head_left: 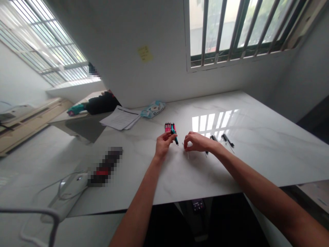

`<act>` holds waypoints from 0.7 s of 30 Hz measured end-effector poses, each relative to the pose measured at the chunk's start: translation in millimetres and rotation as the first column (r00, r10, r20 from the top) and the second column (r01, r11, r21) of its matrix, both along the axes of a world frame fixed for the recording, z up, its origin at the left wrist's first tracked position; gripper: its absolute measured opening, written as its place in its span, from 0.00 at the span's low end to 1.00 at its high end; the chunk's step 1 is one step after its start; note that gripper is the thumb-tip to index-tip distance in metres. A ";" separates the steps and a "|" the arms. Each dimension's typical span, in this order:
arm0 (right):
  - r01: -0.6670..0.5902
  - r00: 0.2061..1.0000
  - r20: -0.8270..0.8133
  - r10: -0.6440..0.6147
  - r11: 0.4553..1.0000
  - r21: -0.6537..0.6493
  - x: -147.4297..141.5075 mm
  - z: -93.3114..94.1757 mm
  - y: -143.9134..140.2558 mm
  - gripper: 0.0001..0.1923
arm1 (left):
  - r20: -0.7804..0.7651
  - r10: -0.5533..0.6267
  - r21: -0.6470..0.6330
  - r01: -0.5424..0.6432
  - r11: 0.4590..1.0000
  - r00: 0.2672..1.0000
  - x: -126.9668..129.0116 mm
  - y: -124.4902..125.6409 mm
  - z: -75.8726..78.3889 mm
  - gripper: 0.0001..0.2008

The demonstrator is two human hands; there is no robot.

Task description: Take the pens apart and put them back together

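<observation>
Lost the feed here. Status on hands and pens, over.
Left hand shut on teal plastic pen. Right hand pinching a thin clear part, too small to identify. Red pens beside left hand; black pens right.

Red and teal pens (170,127), white marbled table (257,144) (grey veins), yellow note (145,54)

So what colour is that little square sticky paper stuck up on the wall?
The small square sticky note is yellow, on the white wall; the head view shows it.
</observation>
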State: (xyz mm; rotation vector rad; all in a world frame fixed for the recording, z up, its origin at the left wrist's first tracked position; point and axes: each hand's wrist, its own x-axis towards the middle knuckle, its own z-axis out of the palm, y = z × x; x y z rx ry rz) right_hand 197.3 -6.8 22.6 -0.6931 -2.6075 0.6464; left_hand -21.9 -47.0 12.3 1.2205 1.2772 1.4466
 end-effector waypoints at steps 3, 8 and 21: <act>0.080 0.990 -0.107 -0.089 0.993 -0.082 0.1 0.0 2.2 0.02 | -0.023 -0.017 0.018 0.018 1.000 1.000 2.2 -0.6 0.8 0.21; 0.232 0.889 -0.350 -0.295 0.949 -0.213 2.5 5.7 5.4 0.08 | -0.048 -0.042 0.031 0.044 0.999 0.998 3.2 0.2 -3.1 0.20; -0.005 0.648 -0.651 -0.395 0.853 -0.523 -18.6 1.9 -0.1 0.16 | -0.106 -0.195 -0.006 0.195 0.981 0.975 9.1 -6.8 -0.9 0.20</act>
